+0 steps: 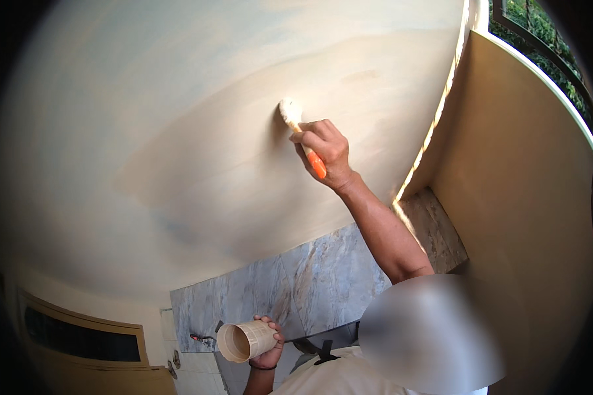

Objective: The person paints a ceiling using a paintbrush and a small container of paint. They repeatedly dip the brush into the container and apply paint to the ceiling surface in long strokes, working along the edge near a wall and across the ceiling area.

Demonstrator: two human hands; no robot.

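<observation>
My right hand [326, 150] grips a paintbrush [317, 164] with an orange-ended handle and pale, paint-covered bristles. Its bristles meet, or nearly meet, the cream wall [211, 164], where a shadow falls beside them. Patches of beige and faint blue show on that wall. Lower down, my left hand [270, 349] is wrapped around a cream plastic cup [257, 339], tilted with its mouth toward the left. The inside of the cup looks beige; I cannot tell how much is in it. A dark band circles my left wrist.
Grey marbled tiles [323, 280] line the bottom of the wall. To the right stands a tan side wall [514, 151] under a window [540, 39] with greenery outside. A brown-framed dark panel [82, 336] is at lower left. A blurred pale shape [428, 336] covers the lower right.
</observation>
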